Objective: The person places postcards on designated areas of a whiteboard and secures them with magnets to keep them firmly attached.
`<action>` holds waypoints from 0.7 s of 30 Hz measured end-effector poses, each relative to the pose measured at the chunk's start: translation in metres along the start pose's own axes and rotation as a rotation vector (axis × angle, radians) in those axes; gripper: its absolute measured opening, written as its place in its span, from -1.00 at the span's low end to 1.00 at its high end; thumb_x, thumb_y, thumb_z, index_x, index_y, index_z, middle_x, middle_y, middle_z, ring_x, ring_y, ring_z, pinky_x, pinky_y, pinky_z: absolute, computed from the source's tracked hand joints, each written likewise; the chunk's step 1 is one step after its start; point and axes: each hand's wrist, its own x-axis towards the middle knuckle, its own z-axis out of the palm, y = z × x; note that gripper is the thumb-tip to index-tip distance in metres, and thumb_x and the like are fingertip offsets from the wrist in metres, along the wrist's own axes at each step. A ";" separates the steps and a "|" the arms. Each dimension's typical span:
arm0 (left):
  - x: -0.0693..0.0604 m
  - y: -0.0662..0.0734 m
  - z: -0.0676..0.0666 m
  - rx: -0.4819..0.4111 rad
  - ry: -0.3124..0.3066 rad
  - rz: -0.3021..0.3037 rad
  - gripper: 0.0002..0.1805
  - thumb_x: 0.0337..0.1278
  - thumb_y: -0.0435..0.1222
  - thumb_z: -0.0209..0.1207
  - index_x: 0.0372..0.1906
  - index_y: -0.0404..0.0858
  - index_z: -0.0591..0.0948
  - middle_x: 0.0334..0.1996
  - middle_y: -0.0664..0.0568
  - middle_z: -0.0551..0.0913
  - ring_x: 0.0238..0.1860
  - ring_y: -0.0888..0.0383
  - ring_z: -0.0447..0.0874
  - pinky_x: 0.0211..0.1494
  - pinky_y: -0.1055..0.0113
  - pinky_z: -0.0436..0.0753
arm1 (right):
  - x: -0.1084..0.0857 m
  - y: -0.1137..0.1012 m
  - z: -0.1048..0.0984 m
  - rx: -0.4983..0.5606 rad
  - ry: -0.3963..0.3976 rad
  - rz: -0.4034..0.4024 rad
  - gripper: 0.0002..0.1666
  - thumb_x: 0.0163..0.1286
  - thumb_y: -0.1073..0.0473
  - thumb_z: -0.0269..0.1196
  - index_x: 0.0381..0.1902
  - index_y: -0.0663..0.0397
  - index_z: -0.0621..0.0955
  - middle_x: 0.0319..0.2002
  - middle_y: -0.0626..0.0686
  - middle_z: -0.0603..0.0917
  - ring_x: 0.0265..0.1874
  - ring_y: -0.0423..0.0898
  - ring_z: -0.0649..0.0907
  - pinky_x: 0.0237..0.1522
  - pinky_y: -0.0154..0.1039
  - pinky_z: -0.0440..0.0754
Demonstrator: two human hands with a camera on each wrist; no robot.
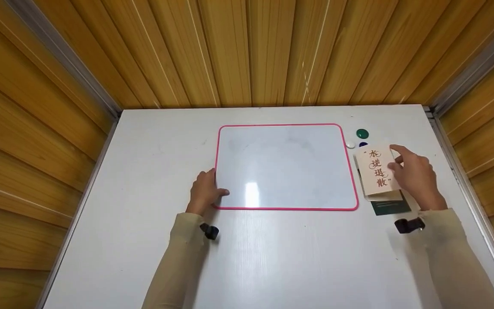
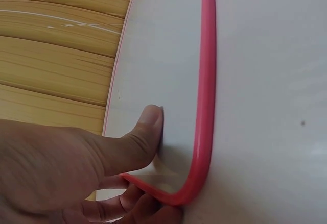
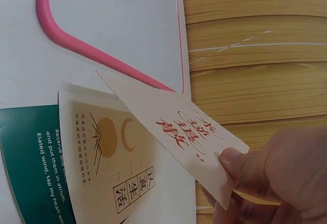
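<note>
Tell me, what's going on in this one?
A person's right hand holds a cream card with red characters, tilted above a tan card that overlaps a green card. Their left hand grips the pink-rimmed whiteboard by its near left corner. A green disc and a white disc lie right of the board.

The left hand (image 1: 204,189) has a grip, with its left thumb (image 2: 138,137) on top and its left fingers (image 2: 104,209) curled in underneath. In the head view, that thumb sticks out to the side of the fingers, toward the other hand. The right hand (image 1: 416,174) is pinching. Its right thumb (image 3: 242,165) presses on one side, and its right fingers (image 3: 240,206) bend in behind the thumb. The two sets of fingers are well apart. Behind the fingers, the left arm (image 1: 172,257) and right arm (image 1: 457,257) reach forward in long tan sleeves, both slanting inward.
</note>
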 end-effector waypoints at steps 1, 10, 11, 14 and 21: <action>0.000 0.000 0.000 -0.004 0.000 -0.003 -0.20 -0.10 -0.28 0.60 0.31 -0.39 0.54 -0.03 -0.25 0.61 -0.03 -0.12 0.60 0.12 -0.07 0.59 | 0.000 -0.001 0.000 0.004 0.000 0.002 -0.23 0.52 0.28 0.21 0.60 0.07 0.22 0.13 0.49 0.56 -0.15 0.36 0.59 -0.25 0.07 0.56; 0.000 -0.001 0.001 0.001 0.004 -0.001 -0.17 -0.10 -0.26 0.60 0.34 -0.38 0.53 -0.03 -0.25 0.61 -0.05 -0.11 0.60 0.11 -0.07 0.60 | 0.004 -0.007 0.003 0.025 0.011 -0.013 -0.26 0.52 0.30 0.20 0.58 0.13 0.26 0.12 0.48 0.57 -0.15 0.33 0.59 -0.32 -0.03 0.55; 0.000 -0.001 0.001 0.003 0.004 0.001 -0.16 -0.10 -0.25 0.60 0.34 -0.38 0.52 -0.04 -0.25 0.61 -0.05 -0.11 0.60 0.10 -0.07 0.60 | 0.004 -0.008 0.003 0.027 0.013 -0.017 -0.27 0.52 0.31 0.21 0.57 0.14 0.26 0.11 0.48 0.57 -0.16 0.33 0.58 -0.33 -0.04 0.54; 0.001 -0.001 0.001 0.013 0.007 0.005 -0.15 -0.10 -0.24 0.60 0.36 -0.39 0.51 -0.05 -0.25 0.60 -0.06 -0.11 0.59 0.09 -0.06 0.59 | 0.006 -0.009 0.004 0.033 0.021 -0.031 -0.27 0.51 0.32 0.21 0.56 0.17 0.27 0.07 0.48 0.58 -0.18 0.32 0.57 -0.35 -0.04 0.50; 0.000 -0.002 0.001 0.015 0.008 0.005 -0.14 -0.10 -0.24 0.60 0.36 -0.39 0.50 -0.03 -0.25 0.60 -0.04 -0.12 0.59 0.08 -0.07 0.59 | 0.012 -0.015 0.007 0.045 0.024 -0.041 -0.28 0.52 0.32 0.21 0.56 0.18 0.28 0.06 0.48 0.58 -0.17 0.31 0.56 -0.29 0.03 0.51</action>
